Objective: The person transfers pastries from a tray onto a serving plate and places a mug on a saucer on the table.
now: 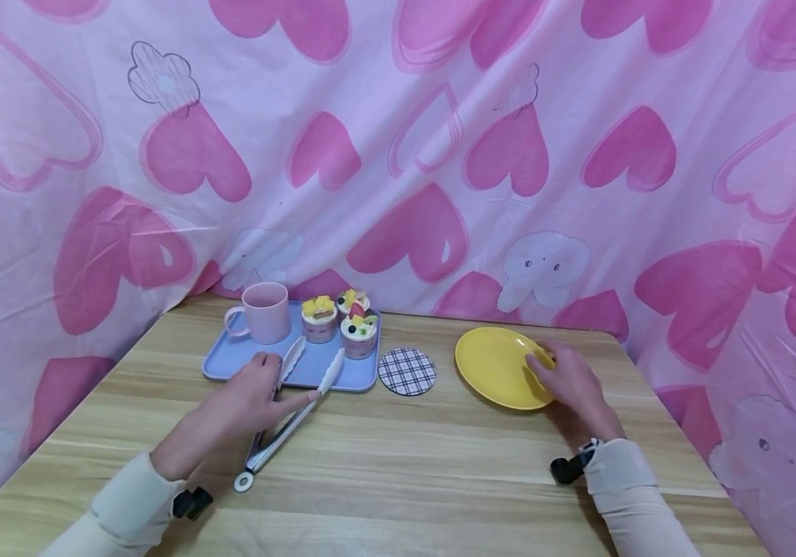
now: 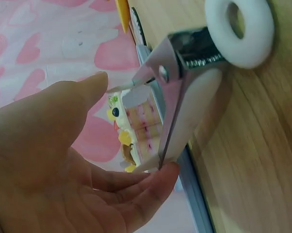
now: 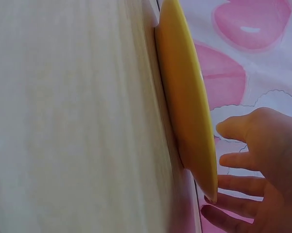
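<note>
My left hand (image 1: pixel 250 396) holds a pair of metal tongs (image 1: pixel 278 442) with pale tips, its thumb on one arm and its fingers on the other. The tongs' arms are spread, and their tips reach over the near side of a blue tray (image 1: pixel 220 363). In the left wrist view the white ring (image 2: pixel 262 36) at the tongs' hinge end is close to the camera. On the right, my right hand (image 1: pixel 574 381) is at the rim of a yellow plate (image 1: pixel 495 367), thumb above it. The right wrist view shows its fingers extended and spread by the plate's edge.
On the tray stand a pink mug (image 1: pixel 267 313) at the left and dessert cups, a front one (image 1: pixel 359 338), a left one (image 1: pixel 319 321) and one behind (image 1: pixel 350 299). A round checked coaster (image 1: pixel 408 371) lies between tray and plate. A heart-patterned curtain (image 1: pixel 411 155) backs the wooden table (image 1: pixel 425 480).
</note>
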Demonstrator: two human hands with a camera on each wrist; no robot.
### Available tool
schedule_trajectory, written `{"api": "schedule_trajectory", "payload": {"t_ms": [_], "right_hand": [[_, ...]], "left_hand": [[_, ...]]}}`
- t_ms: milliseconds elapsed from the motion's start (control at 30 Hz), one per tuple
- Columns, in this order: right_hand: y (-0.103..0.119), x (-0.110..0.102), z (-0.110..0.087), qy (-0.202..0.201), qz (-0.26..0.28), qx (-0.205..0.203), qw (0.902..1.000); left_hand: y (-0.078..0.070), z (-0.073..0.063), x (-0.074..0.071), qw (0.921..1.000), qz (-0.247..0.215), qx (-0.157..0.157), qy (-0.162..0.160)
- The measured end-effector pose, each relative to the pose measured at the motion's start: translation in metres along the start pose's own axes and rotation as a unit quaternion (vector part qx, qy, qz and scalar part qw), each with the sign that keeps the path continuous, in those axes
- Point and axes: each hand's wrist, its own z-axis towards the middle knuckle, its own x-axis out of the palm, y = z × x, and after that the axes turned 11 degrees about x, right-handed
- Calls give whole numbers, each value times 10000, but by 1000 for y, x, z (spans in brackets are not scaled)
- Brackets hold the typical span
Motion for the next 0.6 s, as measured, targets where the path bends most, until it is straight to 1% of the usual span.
{"api": "schedule_trajectory", "payload": {"t_ms": [133,267,467,600], "right_hand": [[-3,1,0,136,19,137,9998],[-7,2,0,145,52,72,9999],[-12,3,0,48,35,-88,9999],[-14,3,-1,-1,72,-104,9999]], "left_hand": [[-5,-4,3,9997,91,-179,131],[-8,-7,6,9992,159,-251,252],[-7,-6,12,9988,7,-439,224],[-6,-4,12,9980,-145,-540,294]]}}
